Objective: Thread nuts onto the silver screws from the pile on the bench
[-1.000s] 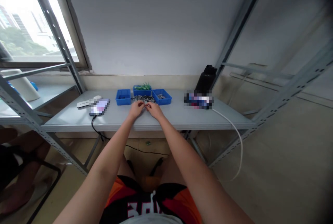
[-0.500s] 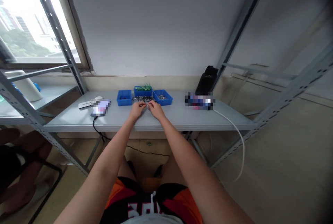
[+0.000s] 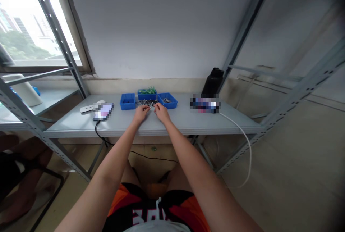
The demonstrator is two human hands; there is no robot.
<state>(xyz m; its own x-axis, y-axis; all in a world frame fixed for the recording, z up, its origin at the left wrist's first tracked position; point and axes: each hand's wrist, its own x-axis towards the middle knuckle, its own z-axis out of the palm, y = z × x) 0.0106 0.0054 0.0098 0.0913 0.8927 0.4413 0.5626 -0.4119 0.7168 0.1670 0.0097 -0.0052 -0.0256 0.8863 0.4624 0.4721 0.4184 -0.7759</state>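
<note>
Blue trays [image 3: 128,107] hold green strips [image 3: 148,90], metallic bits [image 3: 166,100], dark pieces [image 3: 127,101]; I cannot tell whether the hands [image 3: 141,112] grip anything.

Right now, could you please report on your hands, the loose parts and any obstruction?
Left hand, right hand: both curled, grip unclear. Loose parts: piled just beyond them. Blue bins around three sides; nothing visibly blocking.

Left arm [image 3: 107,176] and right arm [image 3: 198,167] extend forward, converging. Left hand [image 3: 141,113] and right hand [image 3: 162,113] are side by side, just apart, both curled inward; grip closure too small to determine.
</note>
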